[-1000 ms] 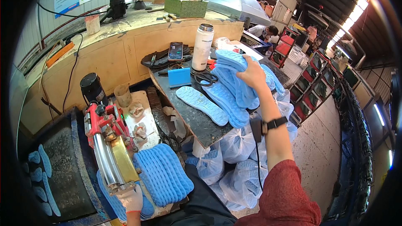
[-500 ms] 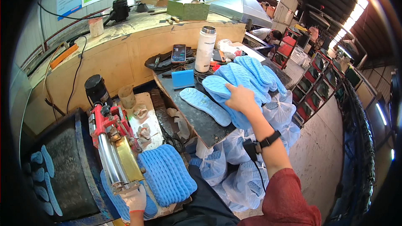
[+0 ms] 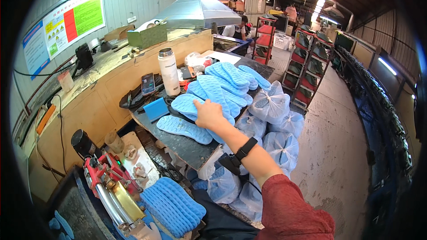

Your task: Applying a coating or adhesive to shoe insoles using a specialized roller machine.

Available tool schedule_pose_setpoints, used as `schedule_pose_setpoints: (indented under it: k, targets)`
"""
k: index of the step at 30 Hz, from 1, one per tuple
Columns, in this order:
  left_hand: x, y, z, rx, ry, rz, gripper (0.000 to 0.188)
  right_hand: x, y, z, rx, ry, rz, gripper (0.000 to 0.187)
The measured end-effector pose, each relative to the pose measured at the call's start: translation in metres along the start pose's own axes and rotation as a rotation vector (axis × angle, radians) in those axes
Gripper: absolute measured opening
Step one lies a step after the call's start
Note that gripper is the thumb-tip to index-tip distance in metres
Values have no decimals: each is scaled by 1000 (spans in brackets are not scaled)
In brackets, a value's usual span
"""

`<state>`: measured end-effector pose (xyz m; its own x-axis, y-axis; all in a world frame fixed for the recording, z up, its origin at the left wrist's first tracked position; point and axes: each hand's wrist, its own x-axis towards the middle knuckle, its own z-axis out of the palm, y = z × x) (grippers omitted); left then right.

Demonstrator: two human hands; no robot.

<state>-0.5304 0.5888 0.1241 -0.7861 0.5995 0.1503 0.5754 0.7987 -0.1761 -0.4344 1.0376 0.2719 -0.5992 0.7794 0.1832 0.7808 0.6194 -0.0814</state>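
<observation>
On the worktop [image 3: 189, 152], fingers [image 3: 199, 105] of the right hand [image 3: 211, 115] lie bent on a piled blue sole [image 3: 183, 105], as if steadying it; any pinch is uncertain. Beside the red machine [image 3: 113, 204], the left hand [image 3: 146, 232] hides its grip.

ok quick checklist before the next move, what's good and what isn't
1. Right hand at the pile: ok, its fingers are on a blue sole.
2. Left hand well away from the machine: not ok, it is close by the near end.
3. Machine stopped: cannot tell; a green light shows on it, but motion cannot be judged.
4. Stack beside the machine kept together: ok, soles lie closely layered.
5. Bottle upright: ok, it stands behind the pile.
6. Pile squared up: not ok, its soles are fanned out.
</observation>
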Motion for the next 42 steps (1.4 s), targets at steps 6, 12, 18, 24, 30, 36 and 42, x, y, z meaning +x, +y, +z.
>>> schedule_pose_setpoints:
  k: [6,12,18,24,30,36,42]
  targets:
    - [-1,2,4,21,14,8,56,20,8,12,-49,14,-32,69]
    - [-1,-4,16,19,-61,-9,58,1,8,12,-192,43,-84,77]
    - [1,-8,25,-51,-90,-23,59,17,35,-4,152,239,54,77]
    - [2,3,8,-29,-85,-29,59,68,109,20,290,40,196,87]
    - [-1,1,15,42,-94,-25,57,90,109,18,299,-69,103,63]
    - [1,-4,31,-120,-32,27,52,103,140,-56,1060,217,-69,46]
    - [4,1,24,-125,-36,19,54,88,153,-114,1163,101,-149,55]
